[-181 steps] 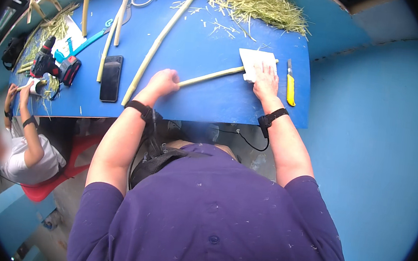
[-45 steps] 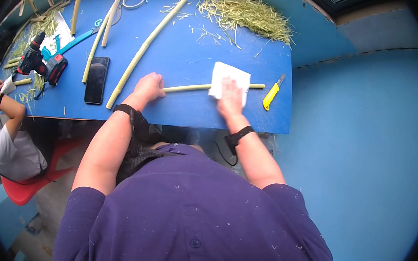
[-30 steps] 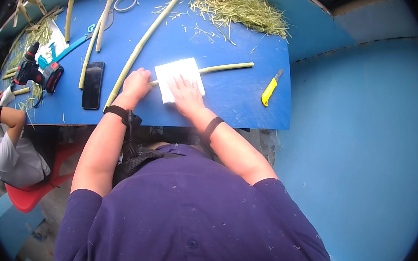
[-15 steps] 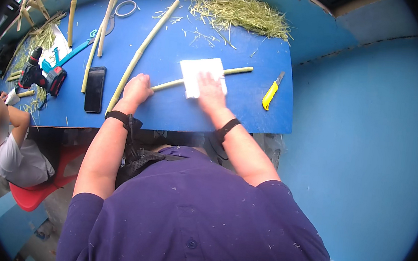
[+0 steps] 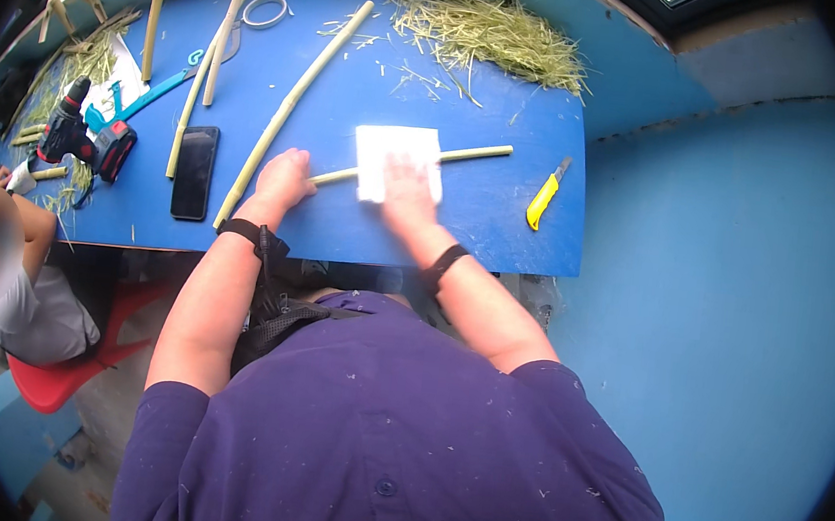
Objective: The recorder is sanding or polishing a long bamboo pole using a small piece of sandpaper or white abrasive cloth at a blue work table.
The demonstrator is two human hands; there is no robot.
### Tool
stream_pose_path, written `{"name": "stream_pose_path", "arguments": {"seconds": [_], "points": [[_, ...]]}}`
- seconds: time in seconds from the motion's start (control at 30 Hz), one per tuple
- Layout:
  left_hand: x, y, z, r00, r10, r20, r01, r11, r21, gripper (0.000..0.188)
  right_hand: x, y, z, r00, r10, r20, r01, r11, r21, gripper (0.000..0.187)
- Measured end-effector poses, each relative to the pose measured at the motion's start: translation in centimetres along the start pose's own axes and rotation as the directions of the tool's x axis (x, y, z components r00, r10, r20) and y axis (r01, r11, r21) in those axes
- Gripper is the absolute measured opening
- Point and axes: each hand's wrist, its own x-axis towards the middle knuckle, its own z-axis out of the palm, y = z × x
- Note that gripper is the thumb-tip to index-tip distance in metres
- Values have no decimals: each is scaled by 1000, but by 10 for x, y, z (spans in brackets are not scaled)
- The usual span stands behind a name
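A thin pale-green bamboo stick (image 5: 478,153) lies across the blue table in front of me. My left hand (image 5: 284,183) is closed around its left end. Over the stick's middle lies a white square sheet (image 5: 372,148), paper or cloth, I cannot tell which. My right hand (image 5: 409,191) rests flat on that sheet with fingers stretched out, pressing it onto the stick; the fingers are a little blurred. Left of my left hand, a longer, thicker bamboo pole (image 5: 297,98) lies slantwise. A yellow utility knife (image 5: 544,200) with its blade out lies to the right.
A black phone (image 5: 195,174), a cordless drill (image 5: 83,133), a teal-handled saw (image 5: 157,90), a tape roll (image 5: 266,11) and more bamboo poles (image 5: 191,108) occupy the left side. Shavings (image 5: 489,36) heap up at the back. A co-worker (image 5: 27,293) sits at the left on a red chair (image 5: 75,373).
My right hand and the white sheet have slid leftward along the stick. My left hand keeps its hold on the stick's end. The whole view has shifted slightly.
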Motion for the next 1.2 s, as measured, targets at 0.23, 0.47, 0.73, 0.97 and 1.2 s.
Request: {"name": "stream_pose_path", "arguments": {"seconds": [0.23,0.47,0.73,0.97,1.2], "points": [[0,9,-8,1000,-11,26,13,997,-78,30,-4,-41,-10,987,-160,4,158,979,131,51],[0,1,-5,998,-27,53,30,998,-49,32,-14,103,-9,961,265,-77,-267,964,-13,66],[5,-22,-1,999,-13,50,25,970,-241,23,-8,122,-25,957,289,-22,-289,957,-12,65],[4,-24,5,999,38,21,-34,986,-163,19,-5,118,-27,957,289,27,-287,956,-65,65],[3,-21,2,999,35,32,-29,983,-181,18,2,27,-3,991,95,94,-86,991,-100,61]]}}
